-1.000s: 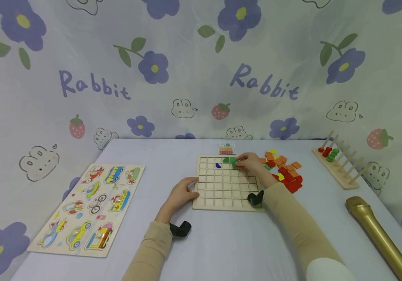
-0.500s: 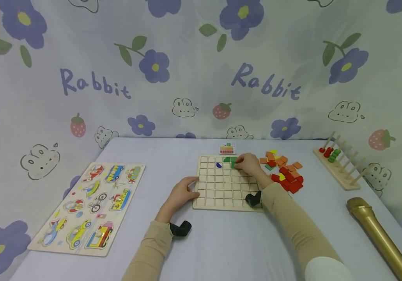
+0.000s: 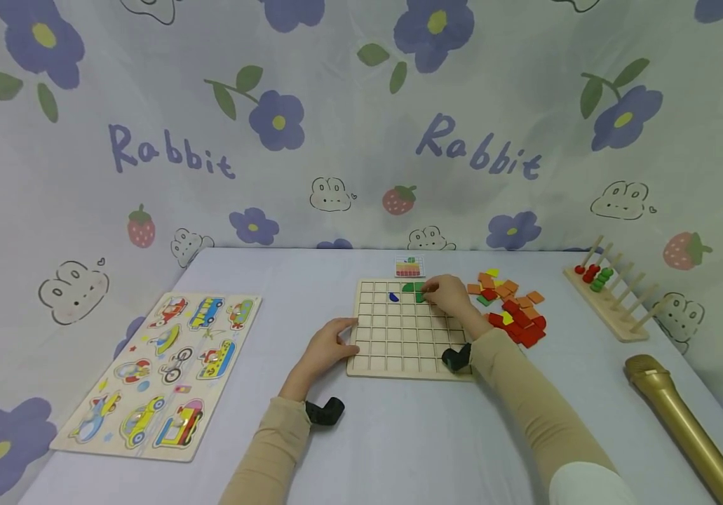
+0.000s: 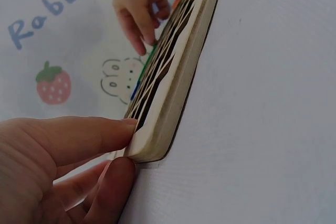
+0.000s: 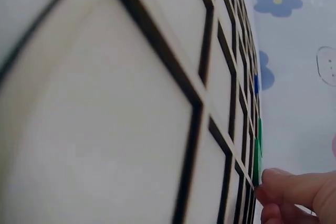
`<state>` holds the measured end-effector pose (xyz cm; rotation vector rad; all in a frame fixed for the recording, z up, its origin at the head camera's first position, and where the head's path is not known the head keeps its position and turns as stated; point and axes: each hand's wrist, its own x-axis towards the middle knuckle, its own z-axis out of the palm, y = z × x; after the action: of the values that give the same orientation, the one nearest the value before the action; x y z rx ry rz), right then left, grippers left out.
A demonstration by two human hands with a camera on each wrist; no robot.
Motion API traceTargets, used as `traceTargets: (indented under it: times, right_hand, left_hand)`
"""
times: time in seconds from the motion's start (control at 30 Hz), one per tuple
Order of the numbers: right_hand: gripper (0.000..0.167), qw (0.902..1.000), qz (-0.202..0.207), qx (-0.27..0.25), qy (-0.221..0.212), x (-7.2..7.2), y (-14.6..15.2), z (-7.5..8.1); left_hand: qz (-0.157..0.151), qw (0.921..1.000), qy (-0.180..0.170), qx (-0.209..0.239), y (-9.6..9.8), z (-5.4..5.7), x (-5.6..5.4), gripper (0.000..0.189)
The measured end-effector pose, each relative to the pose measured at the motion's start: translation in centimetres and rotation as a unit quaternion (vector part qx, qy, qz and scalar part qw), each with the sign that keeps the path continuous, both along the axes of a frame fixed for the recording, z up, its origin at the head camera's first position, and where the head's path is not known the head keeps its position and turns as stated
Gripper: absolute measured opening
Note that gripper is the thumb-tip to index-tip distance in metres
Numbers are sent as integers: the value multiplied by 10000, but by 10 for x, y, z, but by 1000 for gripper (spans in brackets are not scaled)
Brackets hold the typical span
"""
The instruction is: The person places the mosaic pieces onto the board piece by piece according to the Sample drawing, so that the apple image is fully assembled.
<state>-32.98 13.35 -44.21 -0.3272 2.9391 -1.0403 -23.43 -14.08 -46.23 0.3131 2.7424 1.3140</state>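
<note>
My left hand [image 3: 323,347] holds the left edge of a wooden grid board [image 3: 393,337]. In the left wrist view its thumb and index finger lie at the board's corner. Over the board's upper right, my right hand [image 3: 449,294] has its fingertips on a green square tile [image 3: 420,297], partly covered by them. A green rounded tile [image 3: 408,287] sits just left in the top row, and a small blue piece [image 3: 393,297] lies one row lower. In the right wrist view, the fingertips [image 5: 270,177] press at the green tile's edge.
A small pattern card [image 3: 409,266] lies behind the board. Right of it is a pile of red, orange, yellow and green tiles [image 3: 522,326]. Farther right are a bead counting rack [image 3: 613,301] and a gold microphone [image 3: 683,421]. A vehicle puzzle board [image 3: 159,379] lies at left.
My right hand has shifted slightly, and the green square tile under its fingertips now sits more squarely in its cell. My left hand stays at the board's edge.
</note>
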Motion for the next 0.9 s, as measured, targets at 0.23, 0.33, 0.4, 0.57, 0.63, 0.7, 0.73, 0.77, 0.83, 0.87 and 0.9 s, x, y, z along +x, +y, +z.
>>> traceTargets:
  times: [0.23, 0.33, 0.4, 0.57, 0.63, 0.7, 0.73, 0.77, 0.83, 0.87, 0.9]
  right_hand:
    - [25, 9945, -410, -891, -379, 6, 23, 11]
    - [26, 9912, -609, -1022, -588, 7, 40, 12]
    - [26, 9886, -743, -1076, -748, 8, 52, 10]
    - [27, 9885, -925, -916, -770, 13, 83, 4]
    - [29, 9878, -974, -936, -777, 16, 93, 2]
    - [31, 9863, -1043, -960, -846, 18, 100, 1]
    - [32, 9858, -1063, -954, -883, 18, 103, 1]
    - [34, 9860, -1059, -933, -893, 18, 105, 0]
    - [37, 9877, -1035, -771, -887, 19, 109, 0]
    - [38, 9883, -1022, -681, -903, 19, 110, 0]
    - [39, 9889, -1013, -593, -913, 19, 111, 0]
  left_hand:
    - [9, 10000, -43, 10, 1, 2, 0, 57]
    - [22, 10000, -28, 22, 1, 2, 0, 57]
    - [33, 10000, -36, 29, 1, 3, 0, 57]
    - [52, 9999, -91, 0, 1, 3, 0, 57]
    - [49, 9999, -100, -19, 1, 3, 0, 57]
    - [52, 9999, -102, -60, 1, 2, 0, 57]
    - [54, 9999, -107, -68, 0, 2, 0, 57]
    - [56, 9999, -103, -69, 0, 2, 0, 57]
    - [59, 9999, -113, -83, 0, 1, 0, 57]
    - [65, 9999, -112, -96, 0, 1, 0, 57]
    - [68, 9999, -123, -94, 0, 1, 0, 57]
